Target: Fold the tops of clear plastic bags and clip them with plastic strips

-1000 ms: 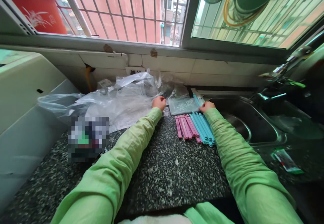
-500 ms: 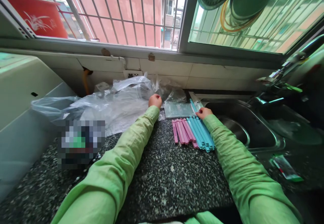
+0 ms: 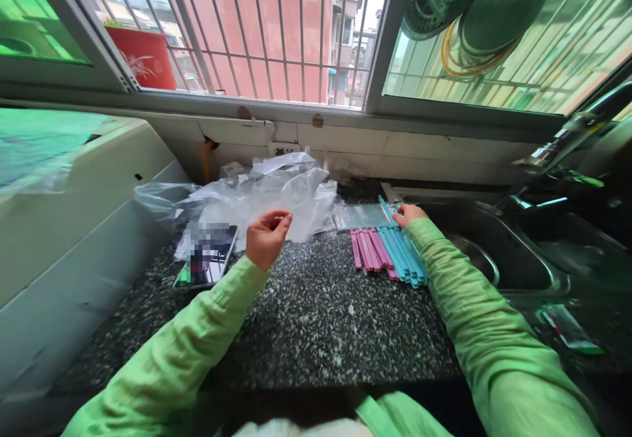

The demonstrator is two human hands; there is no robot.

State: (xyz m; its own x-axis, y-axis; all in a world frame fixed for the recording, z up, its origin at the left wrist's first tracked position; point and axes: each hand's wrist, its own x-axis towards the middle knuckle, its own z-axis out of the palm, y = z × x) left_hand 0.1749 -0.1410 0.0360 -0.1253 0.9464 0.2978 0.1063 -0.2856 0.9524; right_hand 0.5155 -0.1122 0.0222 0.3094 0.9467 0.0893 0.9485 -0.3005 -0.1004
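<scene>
My left hand (image 3: 266, 238) is raised over the counter in front of the clear plastic bags (image 3: 276, 190), thumb and fingers pinched together. What it holds, if anything, is too small to make out. On the right, my right hand (image 3: 412, 215) has its fingers closed on a blue bag clip (image 3: 386, 209), a long thin strip pointing away from me. Just below that hand lie more blue bag clips (image 3: 402, 256) in a row, with pink bag clips (image 3: 371, 250) to their left. Flat clear packets (image 3: 359, 216) rest behind the pink clips.
A phone (image 3: 217, 256), partly blurred out, lies on the speckled counter (image 3: 326, 332) at left. Further left stands a pale appliance (image 3: 123, 154). The metal sink (image 3: 523, 262) and tap (image 3: 557, 137) are at right, with a small packet (image 3: 570, 327) near the sink's front.
My left hand has come back toward me and left, away from the bags. My right hand stays by the blue clips. The view has shifted left.
</scene>
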